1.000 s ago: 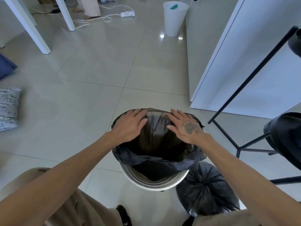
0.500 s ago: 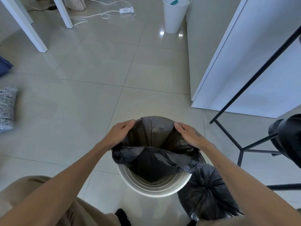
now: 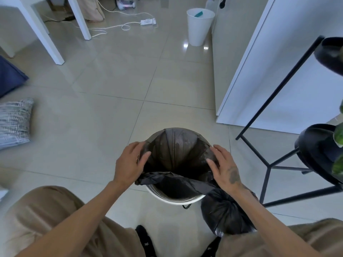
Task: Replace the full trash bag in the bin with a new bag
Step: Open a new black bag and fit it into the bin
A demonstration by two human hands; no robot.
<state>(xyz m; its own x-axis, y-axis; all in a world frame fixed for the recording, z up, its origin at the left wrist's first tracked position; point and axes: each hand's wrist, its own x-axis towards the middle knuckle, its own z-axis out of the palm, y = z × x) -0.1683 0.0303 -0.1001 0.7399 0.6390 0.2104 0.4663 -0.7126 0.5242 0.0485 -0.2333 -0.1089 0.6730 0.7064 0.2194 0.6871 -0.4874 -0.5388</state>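
A white round bin [image 3: 172,199] stands on the floor just in front of my knees. A new black bag [image 3: 176,154] sits inside it, its mouth stretched over the far rim, while the near edge sags loose inside the near rim. My left hand [image 3: 130,163] grips the bag's edge on the left side of the rim. On the right side, my right hand [image 3: 223,167] holds the bag's edge. The full black trash bag [image 3: 222,212], tied shut, rests on the floor to the right of the bin, touching it.
A black metal stand [image 3: 267,164] with dark pots stands close on the right. A white cabinet [image 3: 278,71] lies behind it. Farther back are a second white bin [image 3: 199,26], a power strip with cables [image 3: 147,21] and white table legs [image 3: 46,34]. A cushion [image 3: 14,123] lies at left.
Both hands have slid from the far rim out to the left and right sides of the bin. The bag's far edge now lies stretched over the far rim.
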